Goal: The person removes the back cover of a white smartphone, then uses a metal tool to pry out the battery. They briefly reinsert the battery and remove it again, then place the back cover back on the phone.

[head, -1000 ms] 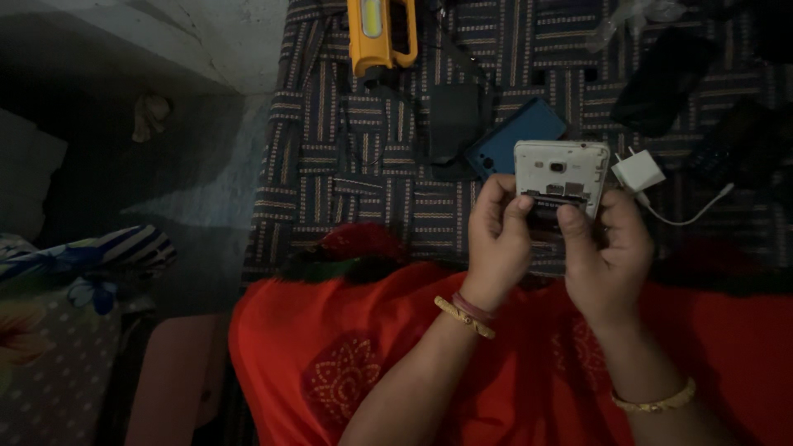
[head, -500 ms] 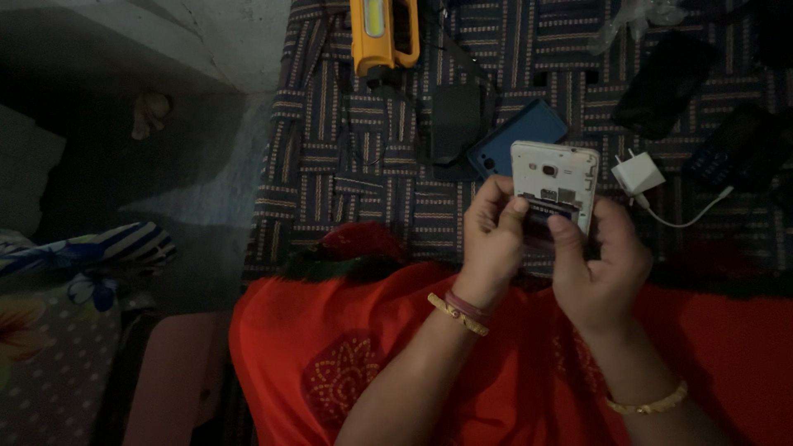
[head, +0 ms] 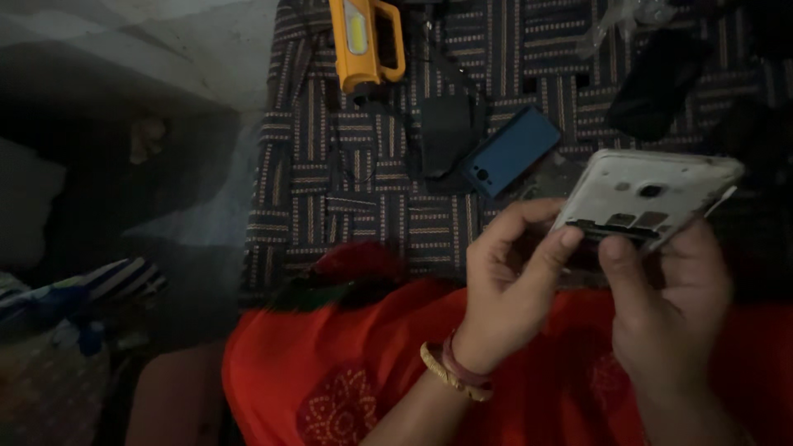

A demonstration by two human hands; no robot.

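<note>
You're gripping that opened white phone with both your left hand and right hand, just right of the blue phone, and it's looking easy to fumble since only fingertips are pinching it.

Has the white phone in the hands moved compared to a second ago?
Yes. The white phone has shifted right and slightly up, away from the blue phone case on the striped cloth.
</note>
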